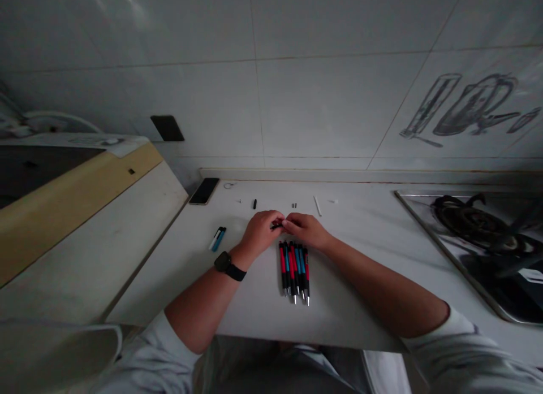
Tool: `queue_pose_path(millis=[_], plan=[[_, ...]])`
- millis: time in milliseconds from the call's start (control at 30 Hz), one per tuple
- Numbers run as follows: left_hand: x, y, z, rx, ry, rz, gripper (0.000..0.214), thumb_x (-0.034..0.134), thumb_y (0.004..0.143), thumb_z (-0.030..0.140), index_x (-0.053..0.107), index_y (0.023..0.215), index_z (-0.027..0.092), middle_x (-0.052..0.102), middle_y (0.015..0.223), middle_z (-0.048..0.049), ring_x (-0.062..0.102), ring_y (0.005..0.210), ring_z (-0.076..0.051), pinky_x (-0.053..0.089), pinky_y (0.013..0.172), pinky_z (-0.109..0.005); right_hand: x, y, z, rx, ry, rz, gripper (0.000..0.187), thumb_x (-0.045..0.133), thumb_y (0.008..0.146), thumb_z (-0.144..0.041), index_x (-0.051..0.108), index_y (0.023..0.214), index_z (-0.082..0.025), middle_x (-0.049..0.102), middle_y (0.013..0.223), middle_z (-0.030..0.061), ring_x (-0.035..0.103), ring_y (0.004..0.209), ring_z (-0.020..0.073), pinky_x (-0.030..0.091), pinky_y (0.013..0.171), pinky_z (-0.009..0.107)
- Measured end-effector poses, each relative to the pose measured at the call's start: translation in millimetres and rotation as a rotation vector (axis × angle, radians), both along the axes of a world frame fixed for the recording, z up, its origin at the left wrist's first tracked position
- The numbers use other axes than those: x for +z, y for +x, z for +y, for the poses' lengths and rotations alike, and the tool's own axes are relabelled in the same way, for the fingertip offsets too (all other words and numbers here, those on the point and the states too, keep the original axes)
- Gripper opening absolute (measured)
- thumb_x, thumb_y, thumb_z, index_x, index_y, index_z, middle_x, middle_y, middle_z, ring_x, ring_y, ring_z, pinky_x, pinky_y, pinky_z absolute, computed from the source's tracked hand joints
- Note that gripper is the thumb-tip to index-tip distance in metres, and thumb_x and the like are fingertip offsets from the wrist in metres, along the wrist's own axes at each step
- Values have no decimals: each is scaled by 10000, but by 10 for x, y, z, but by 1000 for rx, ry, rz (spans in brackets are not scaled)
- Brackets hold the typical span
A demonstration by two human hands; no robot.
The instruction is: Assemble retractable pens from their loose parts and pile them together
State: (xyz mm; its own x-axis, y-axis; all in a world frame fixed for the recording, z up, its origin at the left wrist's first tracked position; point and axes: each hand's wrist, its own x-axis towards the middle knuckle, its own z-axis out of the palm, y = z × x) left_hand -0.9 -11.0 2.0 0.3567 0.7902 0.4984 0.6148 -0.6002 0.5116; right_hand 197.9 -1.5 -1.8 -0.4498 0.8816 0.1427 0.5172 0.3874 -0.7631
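My left hand (262,230), with a black watch (229,266) on its wrist, is closed round a small dark pen part (276,226). The fingertips of my right hand (307,229) pinch the same part at its right end. Fingers hide most of it. Just below my hands, several red and blue pens (292,272) lie side by side, silver tips toward me. Beyond my hands are a black pen grip (255,204), two tiny dark pieces (294,205), a thin white tube (317,206) and a small clear piece (334,201). Blue and white pieces (218,239) lie to the left.
A phone (204,191) rests at the back left of the white counter (348,303), beside a ring-shaped item (229,185). A boxy appliance (106,213) borders the left side. On the right is a gas stove (475,230). A tiled wall (314,111) rises behind.
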Motion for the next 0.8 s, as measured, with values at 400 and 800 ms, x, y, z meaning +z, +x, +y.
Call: queue_pose_path(millis=[400, 800], plan=[[-19, -74, 32, 10, -169, -97, 212, 504, 1024, 317, 642, 914, 200, 698, 850, -22, 637, 801, -163, 464, 760, -271, -84, 154, 134, -161, -48, 168, 505, 413, 987, -615, 608, 770, -203, 575, 645, -13, 522, 615, 142, 386, 617, 257], [-182, 39, 90, 28, -365, -348, 395, 397, 1042, 459, 441, 736, 213, 436, 642, 35, 441, 621, -136, 370, 605, -257, -87, -10, 25, -237, -5, 150, 469, 441, 975, -557, 596, 708, -205, 550, 597, -15, 495, 578, 139, 365, 606, 266]])
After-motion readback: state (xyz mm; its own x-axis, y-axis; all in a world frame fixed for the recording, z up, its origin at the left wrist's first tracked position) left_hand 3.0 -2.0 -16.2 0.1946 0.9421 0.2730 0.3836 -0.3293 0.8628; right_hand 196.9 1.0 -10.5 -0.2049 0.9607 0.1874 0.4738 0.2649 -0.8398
